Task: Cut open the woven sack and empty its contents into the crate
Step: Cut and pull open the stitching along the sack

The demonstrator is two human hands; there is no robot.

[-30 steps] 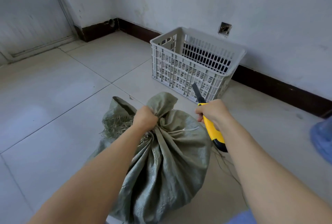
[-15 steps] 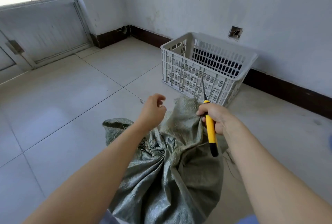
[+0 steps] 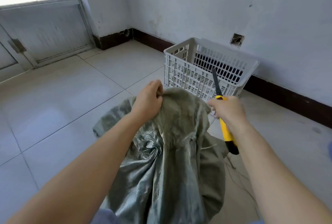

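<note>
A pale tiled floor [image 3: 59, 101] carries everything. The green woven sack [image 3: 167, 179] sits on it near the centre. A white slatted crate [image 3: 203, 73] stands farther off, right, beside the dark skirting board [image 3: 287, 96].

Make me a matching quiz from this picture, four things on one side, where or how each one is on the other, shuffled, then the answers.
Column one:
1. sack
2. crate
3. knife
4. left hand

Column two:
A. stands by the wall, beyond the sack
B. gripped in the right hand, blade pointing up
C. pinches the sack's top edge
D. green, slumped on the floor between the arms

Pairs: 1-D, 2-A, 3-B, 4-C
</note>
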